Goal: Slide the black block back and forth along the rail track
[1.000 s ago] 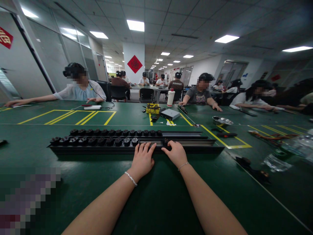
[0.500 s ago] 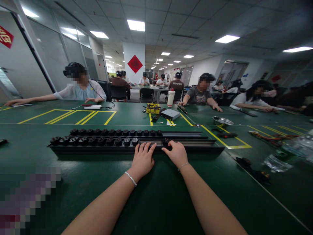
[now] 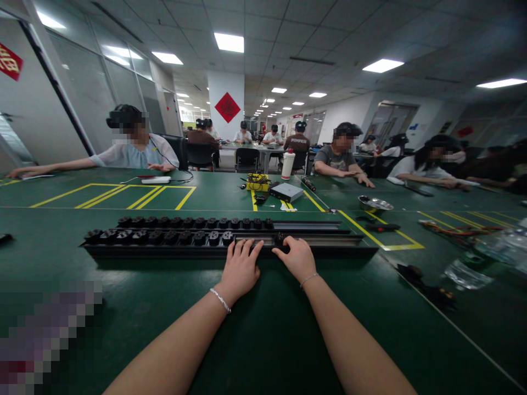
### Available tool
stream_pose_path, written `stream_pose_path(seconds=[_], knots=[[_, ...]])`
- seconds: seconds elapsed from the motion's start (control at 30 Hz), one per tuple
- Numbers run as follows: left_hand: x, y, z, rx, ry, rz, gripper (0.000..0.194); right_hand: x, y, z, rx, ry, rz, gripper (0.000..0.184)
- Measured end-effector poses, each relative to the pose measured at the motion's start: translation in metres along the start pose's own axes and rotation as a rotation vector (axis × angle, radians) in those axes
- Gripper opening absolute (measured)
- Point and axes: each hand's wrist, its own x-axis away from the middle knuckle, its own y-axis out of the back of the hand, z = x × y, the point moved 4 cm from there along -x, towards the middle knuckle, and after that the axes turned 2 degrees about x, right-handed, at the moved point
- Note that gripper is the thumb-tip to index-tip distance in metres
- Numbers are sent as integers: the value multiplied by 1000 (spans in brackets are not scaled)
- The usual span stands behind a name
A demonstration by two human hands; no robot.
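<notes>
Two long black power track rails lie side by side across the green table, the near rail point(image 3: 230, 254) in front of the far rail point(image 3: 307, 225). Round black socket modules point(image 3: 156, 237) line the left and middle of the near rail, and a similar row point(image 3: 200, 223) sits on the far one. My left hand point(image 3: 242, 266) rests on the near rail with fingers spread, just right of its row. Thumb and fingers of my right hand point(image 3: 300, 258) close round a single socket module point(image 3: 280, 239) set in the same rail. Its right side is hidden by those fingers.
Behind the rails are a grey box point(image 3: 286, 192), a yellow cable-wrapped block point(image 3: 257, 182) and a white tumbler point(image 3: 287, 165). A metal bowl point(image 3: 375, 203), coloured wires point(image 3: 457, 228) and a plastic bottle point(image 3: 473, 269) stand rightward. Several people sit across the table.
My hands and both rails stay where they were. Across the table, a person in a grey shirt has drawn one hand away from a dark cylindrical object towards the other hand.
</notes>
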Motion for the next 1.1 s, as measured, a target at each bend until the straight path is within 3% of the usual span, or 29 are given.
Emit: stream_pose_path(seconds=[1.1], knots=[[0, 1, -1, 7, -6, -14, 63, 0, 3, 0, -7, -43, 0, 29]])
